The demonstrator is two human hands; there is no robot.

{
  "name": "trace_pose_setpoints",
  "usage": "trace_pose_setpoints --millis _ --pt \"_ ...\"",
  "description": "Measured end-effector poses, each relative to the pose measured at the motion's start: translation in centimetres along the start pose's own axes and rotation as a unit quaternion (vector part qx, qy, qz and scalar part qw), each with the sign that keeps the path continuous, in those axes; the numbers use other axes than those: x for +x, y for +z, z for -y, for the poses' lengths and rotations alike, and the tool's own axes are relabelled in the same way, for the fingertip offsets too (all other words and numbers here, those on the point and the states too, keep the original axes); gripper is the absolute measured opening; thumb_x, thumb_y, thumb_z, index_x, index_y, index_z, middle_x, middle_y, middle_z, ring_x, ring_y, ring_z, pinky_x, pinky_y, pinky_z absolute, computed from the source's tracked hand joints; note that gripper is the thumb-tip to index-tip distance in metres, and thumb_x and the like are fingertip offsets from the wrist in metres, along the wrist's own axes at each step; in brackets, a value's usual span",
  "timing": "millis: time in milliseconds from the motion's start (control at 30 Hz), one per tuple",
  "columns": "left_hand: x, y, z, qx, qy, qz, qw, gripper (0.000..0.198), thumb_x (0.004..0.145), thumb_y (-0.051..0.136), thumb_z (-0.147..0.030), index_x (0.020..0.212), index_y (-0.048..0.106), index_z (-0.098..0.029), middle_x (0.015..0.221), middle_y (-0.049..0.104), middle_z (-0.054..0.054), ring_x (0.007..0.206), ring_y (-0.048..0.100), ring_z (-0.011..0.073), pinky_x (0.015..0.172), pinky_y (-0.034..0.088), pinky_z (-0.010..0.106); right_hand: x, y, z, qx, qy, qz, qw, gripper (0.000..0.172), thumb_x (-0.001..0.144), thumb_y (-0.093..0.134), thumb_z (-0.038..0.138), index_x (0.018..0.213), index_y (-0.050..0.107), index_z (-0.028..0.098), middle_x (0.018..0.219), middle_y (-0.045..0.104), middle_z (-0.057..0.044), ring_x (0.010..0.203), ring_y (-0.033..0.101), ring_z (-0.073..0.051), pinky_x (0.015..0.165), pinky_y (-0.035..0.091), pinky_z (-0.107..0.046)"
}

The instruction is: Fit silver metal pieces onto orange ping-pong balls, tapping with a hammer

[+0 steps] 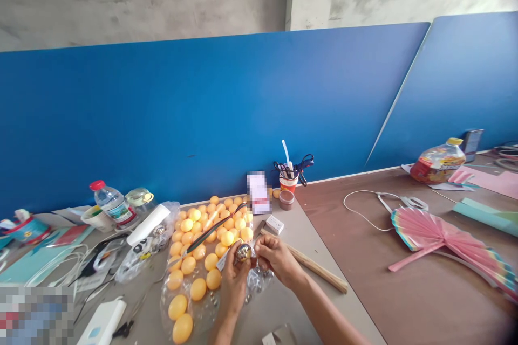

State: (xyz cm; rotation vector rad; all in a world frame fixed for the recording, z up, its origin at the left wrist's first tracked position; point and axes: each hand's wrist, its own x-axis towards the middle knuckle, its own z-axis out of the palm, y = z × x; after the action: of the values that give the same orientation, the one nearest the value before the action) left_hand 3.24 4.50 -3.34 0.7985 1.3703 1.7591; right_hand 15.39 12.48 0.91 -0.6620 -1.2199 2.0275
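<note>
Between the fingers and thumb of my left hand [233, 275] is a shiny metal ball [243, 252]. Just to its right, my right hand [279, 259] has its thumb and fingertips pinched together close to the ball; what they hold, if anything, is too small to make out. Under and left of my hands lies a clear plastic bag [165, 291] with several orange balls [198, 289] on it. A black-handled tool [214, 229] rests across these balls. Below my right hand are a small clear bag [259, 280] and several tiny shiny beads [247, 298].
A wooden stick [319, 269] and a small white box [275, 224] lie right of my hands. Behind stand a cup of tools [288, 180] and a round jar [286, 199]. Bottles [115, 205] and cables crowd the left; a pink paper fan [441, 242] lies on the right table.
</note>
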Motion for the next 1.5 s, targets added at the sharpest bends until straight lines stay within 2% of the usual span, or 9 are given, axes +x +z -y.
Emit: trace_pose_setpoints --millis 100,167,300,567,800,1133,1300,1500 --pt "0.1 -0.3 0.4 0.026 0.004 -0.005 1.000 0.059 0.075 0.076 -0.049 0.125 0.064 -0.020 0.119 0.071 0.013 0.110 0.067 0.0301 0.097 0.053 0.042 -0.1 0.3 0.0 0.010 0.027 0.029 0.999 0.030 0.065 0.078 0.039 0.069 0.060 0.016 0.055 0.059 0.003 0.047 0.049 -0.007 0.055 0.035 -0.024" --pt "0.1 -0.4 0.6 0.029 -0.001 -0.005 1.000 0.059 0.076 0.075 -0.049 0.126 0.063 -0.020 0.121 0.071 0.014 0.111 0.067 0.0296 0.097 0.053 0.042 -0.1 0.3 -0.2 -0.005 0.030 0.016 0.999 0.026 0.063 0.077 0.034 0.072 0.061 0.016 0.058 0.062 0.002 0.048 0.051 -0.008 0.056 0.036 -0.024" --pt "0.1 -0.5 0.7 0.030 0.002 0.001 1.000 0.060 0.078 0.074 -0.050 0.128 0.060 -0.020 0.124 0.069 0.014 0.112 0.066 0.0301 0.097 0.053 0.043 0.0 0.2 -0.6 -0.055 0.018 -0.019 0.998 0.021 0.063 0.071 0.029 0.073 0.058 0.017 0.055 0.061 0.003 0.045 0.047 -0.008 0.050 0.030 -0.023" --pt "-0.1 -0.6 0.7 0.102 0.046 0.000 0.994 0.051 0.078 0.073 -0.043 0.123 0.066 -0.022 0.117 0.072 0.013 0.110 0.067 0.0304 0.094 0.054 0.042 -0.2 0.2 -0.4 -0.088 0.033 -0.021 0.995 0.021 0.064 0.070 0.033 0.070 0.060 0.016 0.053 0.057 0.003 0.049 0.040 -0.007 0.053 0.027 -0.024" --pt "-0.2 -0.6 0.6 0.145 0.075 0.005 0.987 0.045 0.082 0.070 -0.043 0.122 0.067 -0.022 0.115 0.073 0.012 0.110 0.067 0.0289 0.095 0.054 0.042 -0.2 0.1 -0.2 -0.096 0.053 -0.018 0.994 0.023 0.060 0.074 0.034 0.065 0.062 0.015 0.057 0.060 0.002 0.052 0.042 -0.008 0.055 0.029 -0.024" --pt "-0.3 -0.7 1.0 0.225 0.089 0.011 0.970 0.042 0.086 0.063 -0.040 0.123 0.064 -0.021 0.125 0.069 0.014 0.118 0.064 0.0295 0.101 0.050 0.045 -0.1 -0.3 -0.4 -0.088 0.087 -0.009 0.992 0.031 0.058 0.078 0.039 0.064 0.059 0.016 0.054 0.058 0.003 0.048 0.044 -0.007 0.053 0.033 -0.025" --pt "-0.4 -0.7 1.1 0.257 0.116 0.006 0.959 0.040 0.085 0.063 -0.037 0.122 0.064 -0.020 0.131 0.066 0.015 0.122 0.061 0.0299 0.104 0.048 0.047 -0.1 -0.3 -0.9 -0.084 0.107 -0.026 0.990 0.026 0.059 0.074 0.035 0.063 0.054 0.017 0.049 0.056 0.004 0.045 0.047 -0.008 0.053 0.036 -0.025" --pt "-0.6 -0.4 0.4 0.249 0.113 0.003 0.962 0.037 0.081 0.067 -0.032 0.116 0.068 -0.022 0.118 0.071 0.013 0.115 0.064 0.0323 0.099 0.049 0.049 -0.1 0.3 -1.1 -0.112 0.108 -0.071 0.985 0.016 0.061 0.064 0.024 0.061 0.048 0.020 0.043 0.051 0.006 0.043 0.045 -0.008 0.050 0.036 -0.024"
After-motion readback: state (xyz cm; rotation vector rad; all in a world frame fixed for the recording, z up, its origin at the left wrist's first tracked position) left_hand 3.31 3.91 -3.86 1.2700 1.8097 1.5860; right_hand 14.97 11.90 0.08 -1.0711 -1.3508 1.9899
